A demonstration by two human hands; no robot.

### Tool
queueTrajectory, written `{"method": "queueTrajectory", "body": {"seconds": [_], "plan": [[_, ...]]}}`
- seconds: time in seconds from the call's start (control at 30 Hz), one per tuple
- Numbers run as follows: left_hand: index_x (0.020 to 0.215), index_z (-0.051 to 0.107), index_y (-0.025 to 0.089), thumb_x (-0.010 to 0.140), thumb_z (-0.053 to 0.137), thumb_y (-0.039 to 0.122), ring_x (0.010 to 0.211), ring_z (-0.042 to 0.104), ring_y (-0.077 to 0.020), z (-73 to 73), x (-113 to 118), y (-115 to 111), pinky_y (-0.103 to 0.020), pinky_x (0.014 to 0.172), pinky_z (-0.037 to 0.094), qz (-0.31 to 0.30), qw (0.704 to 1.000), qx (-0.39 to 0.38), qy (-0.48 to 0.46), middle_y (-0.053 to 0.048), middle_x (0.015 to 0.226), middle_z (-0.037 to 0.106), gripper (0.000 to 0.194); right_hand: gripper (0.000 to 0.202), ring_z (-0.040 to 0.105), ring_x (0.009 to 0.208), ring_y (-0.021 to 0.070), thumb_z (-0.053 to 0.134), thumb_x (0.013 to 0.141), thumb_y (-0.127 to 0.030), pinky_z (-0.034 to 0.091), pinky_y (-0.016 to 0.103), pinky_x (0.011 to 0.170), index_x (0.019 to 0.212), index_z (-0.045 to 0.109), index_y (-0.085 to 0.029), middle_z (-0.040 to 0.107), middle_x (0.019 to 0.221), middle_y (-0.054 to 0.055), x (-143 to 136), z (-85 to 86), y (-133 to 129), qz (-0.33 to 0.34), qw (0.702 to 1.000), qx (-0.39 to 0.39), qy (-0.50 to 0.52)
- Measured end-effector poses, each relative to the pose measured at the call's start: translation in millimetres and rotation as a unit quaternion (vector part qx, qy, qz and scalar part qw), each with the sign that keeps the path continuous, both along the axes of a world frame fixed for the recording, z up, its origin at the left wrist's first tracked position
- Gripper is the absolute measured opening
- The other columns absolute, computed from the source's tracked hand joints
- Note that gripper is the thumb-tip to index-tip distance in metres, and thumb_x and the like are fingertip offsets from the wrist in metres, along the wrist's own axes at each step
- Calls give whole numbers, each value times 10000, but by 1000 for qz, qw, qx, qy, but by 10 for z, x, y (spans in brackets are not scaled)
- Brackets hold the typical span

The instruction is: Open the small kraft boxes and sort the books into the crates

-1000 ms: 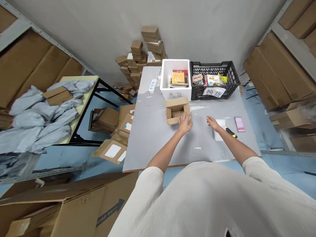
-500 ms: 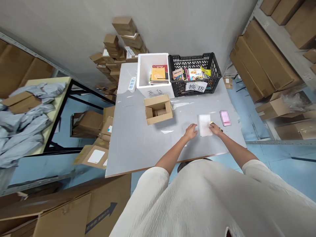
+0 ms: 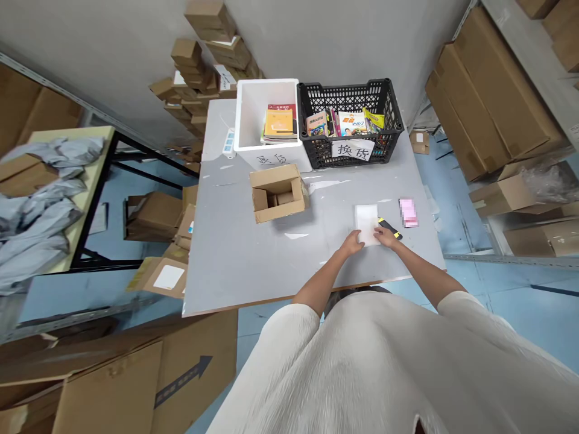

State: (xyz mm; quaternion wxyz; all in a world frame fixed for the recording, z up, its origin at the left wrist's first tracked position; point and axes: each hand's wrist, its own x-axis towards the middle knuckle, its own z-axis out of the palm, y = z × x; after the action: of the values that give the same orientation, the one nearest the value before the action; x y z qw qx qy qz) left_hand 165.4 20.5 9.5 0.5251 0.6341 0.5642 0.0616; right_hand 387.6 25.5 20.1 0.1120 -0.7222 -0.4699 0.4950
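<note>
A white rectangular pad or packet (image 3: 367,220) lies on the grey table between my hands. My left hand (image 3: 352,243) is closed on its lower left edge. On its right edge, my right hand (image 3: 385,236) grips it with the fingers pressed together. A black and yellow tool (image 3: 392,230) lies on the table beside my right hand, partly behind it. Further right sits a pink item (image 3: 408,213), its face blurred. An open cardboard box (image 3: 279,193) stands left of the packet.
Behind stand a white foam box (image 3: 268,114) and a black crate (image 3: 350,123), both with books inside. A power strip (image 3: 229,143) lies at the table's (image 3: 235,253) back left. Cardboard boxes (image 3: 210,24) are stacked beyond it; shelves with cartons (image 3: 484,96) stand right.
My left hand has moved right, onto the packet. My right hand now grips the packet's edge, and the black and yellow tool lies more exposed. The view has shifted slightly.
</note>
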Motion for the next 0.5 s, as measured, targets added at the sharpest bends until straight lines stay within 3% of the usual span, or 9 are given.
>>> {"method": "queueTrajectory", "body": {"seconds": [0.33, 0.5], "plan": [[1636, 494, 181, 915, 773, 343, 1610, 454, -359, -45, -217, -154, -489, 1346, 357, 31, 999, -11, 3, -170, 1714, 506, 790, 249, 727, 1230, 259, 721, 850, -240, 534, 377, 1129, 1092, 756, -197, 787, 1286, 103, -326, 72, 55, -39, 997, 26, 64], [1605, 521, 193, 890, 810, 371, 1576, 502, -344, -41, -411, -194, -442, 1316, 393, 66, 997, -31, 3, -165, 1695, 527, 792, 308, 750, 970, 214, 733, 788, -230, 594, 343, 932, 1086, 653, -234, 770, 1033, 24, -588, 59, 79, -74, 995, 51, 40]]}}
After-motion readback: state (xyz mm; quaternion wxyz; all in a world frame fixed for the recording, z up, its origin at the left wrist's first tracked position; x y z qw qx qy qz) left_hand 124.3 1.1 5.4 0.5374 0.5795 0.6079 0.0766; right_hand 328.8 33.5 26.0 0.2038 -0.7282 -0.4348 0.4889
